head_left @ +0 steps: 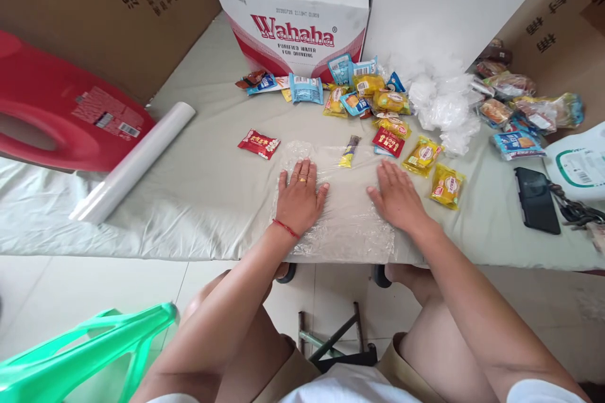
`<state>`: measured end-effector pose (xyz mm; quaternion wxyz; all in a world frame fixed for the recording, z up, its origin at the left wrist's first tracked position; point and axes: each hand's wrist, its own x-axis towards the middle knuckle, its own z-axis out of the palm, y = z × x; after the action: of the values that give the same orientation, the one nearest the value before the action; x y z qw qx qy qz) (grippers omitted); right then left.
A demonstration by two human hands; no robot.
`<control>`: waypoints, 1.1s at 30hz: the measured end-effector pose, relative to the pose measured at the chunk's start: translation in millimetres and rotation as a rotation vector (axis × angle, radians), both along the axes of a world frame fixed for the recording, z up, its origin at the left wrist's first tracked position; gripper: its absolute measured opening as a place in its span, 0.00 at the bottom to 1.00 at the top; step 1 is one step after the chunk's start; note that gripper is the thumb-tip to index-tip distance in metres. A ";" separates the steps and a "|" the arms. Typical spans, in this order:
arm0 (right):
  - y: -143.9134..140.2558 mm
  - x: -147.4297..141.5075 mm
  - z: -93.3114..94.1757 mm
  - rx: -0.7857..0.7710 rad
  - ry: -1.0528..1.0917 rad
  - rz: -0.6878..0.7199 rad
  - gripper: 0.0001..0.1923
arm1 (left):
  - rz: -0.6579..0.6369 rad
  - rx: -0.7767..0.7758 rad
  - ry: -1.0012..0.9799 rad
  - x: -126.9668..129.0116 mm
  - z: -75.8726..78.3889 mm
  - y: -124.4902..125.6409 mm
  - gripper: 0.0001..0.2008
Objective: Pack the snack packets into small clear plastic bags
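Plastic wrap (347,214), clear and crinkled, is spread flat on the counter (203,189) at its near edge. It is pressed down by the left hand (299,196) and the right hand (397,196), both laid flat with fingers spread, nothing gripped. A yellow stick packet (350,151) lies on its far edge, between the hands.

I see a table (198,182) under pale cloth. On it lie a clear plastic sheet (347,214), snack packets (378,107), a film roll (135,164) and a phone (536,200).
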<state>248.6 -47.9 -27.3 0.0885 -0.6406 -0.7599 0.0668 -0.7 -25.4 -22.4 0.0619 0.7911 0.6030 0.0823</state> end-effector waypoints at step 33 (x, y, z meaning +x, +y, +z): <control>51.7 -1.5 74.4 0.173 0.300 0.043 0.14 | -0.011 -0.069 -0.071 -9.3 6.4 53.1 0.30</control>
<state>247.1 3.8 47.1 0.2542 -0.5970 -0.7546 0.0979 -10.0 27.8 -16.0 0.1109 0.7883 0.5987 0.0890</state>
